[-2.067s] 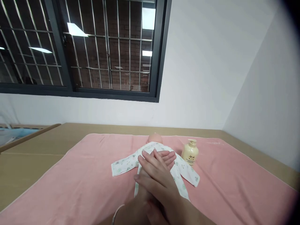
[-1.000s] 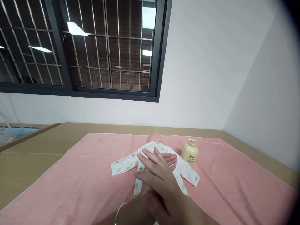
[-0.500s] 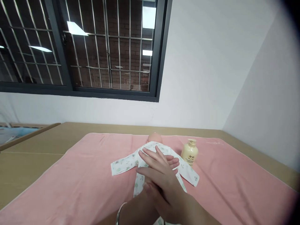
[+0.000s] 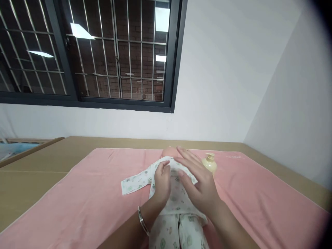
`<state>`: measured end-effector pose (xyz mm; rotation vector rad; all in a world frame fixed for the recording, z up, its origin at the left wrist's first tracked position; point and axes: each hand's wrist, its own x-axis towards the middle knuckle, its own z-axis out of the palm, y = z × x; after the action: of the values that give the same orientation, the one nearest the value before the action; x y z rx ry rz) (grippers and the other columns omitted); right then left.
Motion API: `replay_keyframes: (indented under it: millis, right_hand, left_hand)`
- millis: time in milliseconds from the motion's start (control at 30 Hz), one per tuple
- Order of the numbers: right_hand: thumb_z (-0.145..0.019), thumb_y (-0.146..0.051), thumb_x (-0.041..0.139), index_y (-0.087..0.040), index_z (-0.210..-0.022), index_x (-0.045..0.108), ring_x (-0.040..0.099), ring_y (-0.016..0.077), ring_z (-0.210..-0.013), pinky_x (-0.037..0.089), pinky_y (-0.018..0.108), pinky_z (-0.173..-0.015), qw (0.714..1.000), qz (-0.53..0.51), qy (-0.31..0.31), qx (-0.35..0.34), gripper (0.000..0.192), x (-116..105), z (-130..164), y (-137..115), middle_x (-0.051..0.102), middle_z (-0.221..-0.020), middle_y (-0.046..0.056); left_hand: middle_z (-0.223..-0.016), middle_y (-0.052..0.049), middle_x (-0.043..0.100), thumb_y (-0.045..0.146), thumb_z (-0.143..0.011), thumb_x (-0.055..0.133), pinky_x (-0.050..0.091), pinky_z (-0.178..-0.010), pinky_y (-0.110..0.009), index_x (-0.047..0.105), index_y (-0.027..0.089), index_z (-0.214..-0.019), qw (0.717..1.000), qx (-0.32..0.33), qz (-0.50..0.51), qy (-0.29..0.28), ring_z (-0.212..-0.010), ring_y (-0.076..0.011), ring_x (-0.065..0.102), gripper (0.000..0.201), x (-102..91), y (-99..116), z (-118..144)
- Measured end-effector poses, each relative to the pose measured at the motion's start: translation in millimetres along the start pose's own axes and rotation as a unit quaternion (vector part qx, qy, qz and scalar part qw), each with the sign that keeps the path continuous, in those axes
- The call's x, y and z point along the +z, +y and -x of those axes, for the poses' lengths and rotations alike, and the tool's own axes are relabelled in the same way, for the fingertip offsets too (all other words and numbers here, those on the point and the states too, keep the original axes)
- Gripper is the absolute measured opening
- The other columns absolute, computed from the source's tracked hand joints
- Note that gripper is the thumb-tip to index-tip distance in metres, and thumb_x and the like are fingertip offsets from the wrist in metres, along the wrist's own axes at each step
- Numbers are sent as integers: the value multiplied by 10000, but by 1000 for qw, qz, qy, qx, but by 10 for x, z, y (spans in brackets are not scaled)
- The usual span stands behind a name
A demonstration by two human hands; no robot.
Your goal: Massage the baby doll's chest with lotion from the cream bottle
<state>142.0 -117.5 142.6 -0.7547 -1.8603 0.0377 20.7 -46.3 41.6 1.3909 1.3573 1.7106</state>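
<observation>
A baby doll lies on its back in a white printed long-sleeved top [image 4: 178, 200] and matching trousers [image 4: 166, 235]. Its bald head [image 4: 169, 152] points toward the wall. Over the doll's chest, my left hand [image 4: 163, 180] is held edge-on with slightly bent fingers and nothing in it. My right hand [image 4: 199, 183] is opposite, fingers stretched out, also holding nothing, and it hides much of one sleeve. A gap separates the two palms. Whether either hand touches the top is hard to tell. Beyond my right hand stands a pale yellow pump bottle [image 4: 209, 163], partly covered by it.
A pink blanket [image 4: 85, 193] lies under the doll on a wooden surface [image 4: 44, 180]. White walls [image 4: 220, 86] rise behind and on the right, with a barred, dark-framed window [image 4: 124, 100] at the back. Something light blue [image 4: 20, 148] lies beyond the left edge.
My hands were pressed together, palm against palm; now they are apart, the left to the left and the right to the right. More of the doll's top and trousers shows between them.
</observation>
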Motion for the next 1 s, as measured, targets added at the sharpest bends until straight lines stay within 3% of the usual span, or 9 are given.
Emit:
replay_keyframes:
  millis: [100, 167, 267, 333, 500, 667, 733, 867, 1000]
  right_hand:
    - [-923, -295, 445, -238, -1252, 606, 460, 263, -1318, 401, 488, -1068, 988, 28, -4, 152, 371, 84, -66, 311, 517, -1411, 76]
    - [-923, -268, 400, -181, -1306, 571, 480, 243, -1303, 394, 434, -1076, 969, 43, -91, 226, 428, 227, -62, 532, 520, -1406, 99]
    - [-906, -211, 408, -169, -1342, 541, 484, 218, -1297, 352, 372, -1095, 946, 65, -253, 191, 458, 517, 27, 822, 540, -1389, 97]
    - [-918, -220, 416, -189, -1360, 525, 364, 208, -1383, 235, 395, -1154, 939, 78, -301, 149, 456, 689, 105, 974, 471, -1452, 78]
    - [-988, -365, 319, -221, -1419, 453, 240, 212, -1438, 147, 443, -1170, 936, 123, -280, 172, 473, 873, 206, 1182, 357, -1528, 42]
    - [-983, -405, 295, -55, -1466, 349, 237, 309, -1432, 177, 486, -1152, 905, 244, -254, 237, 600, 981, 287, 1081, 303, -1532, 182]
    - [-979, -364, 300, -46, -1460, 360, 223, 308, -1438, 161, 483, -1158, 908, 254, -264, 202, 580, 1001, 319, 1013, 304, -1529, 186]
    - [-969, -257, 316, -210, -1454, 406, 243, 212, -1437, 125, 442, -1180, 931, 162, -317, 75, 495, 926, 281, 1023, 373, -1518, 54]
    - [-979, -333, 332, -211, -1408, 475, 297, 222, -1416, 194, 427, -1163, 936, 159, -288, 126, 469, 869, 219, 1155, 403, -1501, 59]
  left_hand:
    - [-1200, -67, 654, 214, -841, 477, 423, -1027, -416, 638, 219, -1076, 1000, -14, -6, -1, -1181, -265, 562, 285, -37, -50, -162]
    - [-1217, -86, 646, 209, -827, 474, 384, -1062, -433, 632, 204, -1062, 999, -13, -29, 3, -1214, -270, 539, 283, -54, -159, -241]
    - [-1198, -106, 649, 269, -881, 433, 383, -1060, -447, 624, 193, -1069, 999, 15, -46, 4, -1186, -265, 554, 279, -52, -357, -269]
    - [-1194, -104, 650, 340, -929, 387, 395, -1048, -442, 620, 201, -1087, 998, 36, -43, -5, -1160, -254, 569, 313, -40, -450, -244]
    - [-1204, -104, 648, 416, -960, 355, 397, -1051, -426, 627, 208, -1108, 998, 40, -43, -14, -1165, -246, 571, 373, -21, -512, -188]
    - [-1234, -101, 636, 415, -954, 367, 388, -1068, -409, 615, 208, -1138, 998, 41, -49, 17, -1197, -239, 554, 373, -21, -548, -173]
    - [-1222, -100, 642, 411, -954, 363, 395, -1060, -407, 617, 211, -1128, 998, 45, -50, 18, -1183, -238, 563, 367, -29, -553, -164]
    - [-1193, -98, 653, 386, -949, 373, 422, -1029, -413, 615, 214, -1120, 997, 61, -46, 6, -1139, -236, 585, 342, -44, -547, -156]
    - [-1219, -110, 643, 388, -942, 387, 408, -1046, -435, 613, 204, -1140, 997, 58, -53, 12, -1171, -249, 568, 352, -42, -568, -168]
